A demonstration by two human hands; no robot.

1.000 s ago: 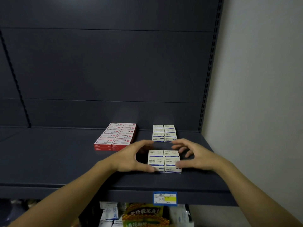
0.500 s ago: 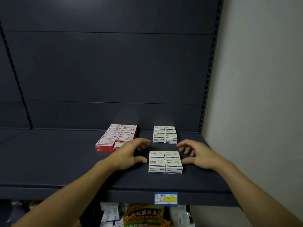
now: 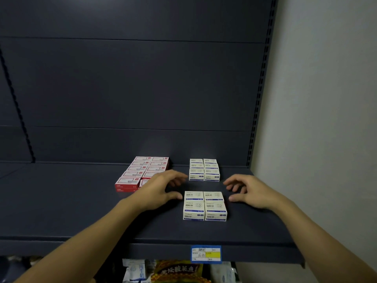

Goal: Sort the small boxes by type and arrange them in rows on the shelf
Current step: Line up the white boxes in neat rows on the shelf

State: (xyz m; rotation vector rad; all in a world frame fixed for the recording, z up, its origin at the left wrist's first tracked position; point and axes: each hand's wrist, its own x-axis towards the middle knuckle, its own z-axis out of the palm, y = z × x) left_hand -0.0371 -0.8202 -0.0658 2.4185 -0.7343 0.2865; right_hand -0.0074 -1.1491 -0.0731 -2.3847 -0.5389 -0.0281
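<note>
Nothing is gripped by either hand. The left hand [image 3: 158,190] is held just left of the near block of white boxes [image 3: 205,206], fingers loosely spread and relaxed, with the thumb tip at or very close to the block's rear left corner; whether contact is made cannot be told from this angle. The right hand [image 3: 247,190] is held just right of the same block, fingers likewise loose and slightly curled, with a clear gap between thumb and boxes.

One second earlier, the block was cupped on both sides by the two hands, thumbs pressed to its front corners. Half a second earlier the hands had begun to part. Now they are spread wider still, and the block is left standing on its own, square and unmoved.

The near block is seen as four white boxes with blue stripes, two across and two deep, toward the front of the dark shelf [image 3: 81,217]. A second block of white boxes [image 3: 204,170] is set behind it, well apart, by the back panel. A block of red boxes [image 3: 142,172] is laid in two columns to the left, partly covered by the left hand.

A blue and yellow price label [image 3: 206,254] is fixed to the shelf's front edge. Packaged goods [image 3: 177,271] are visible below.
</note>
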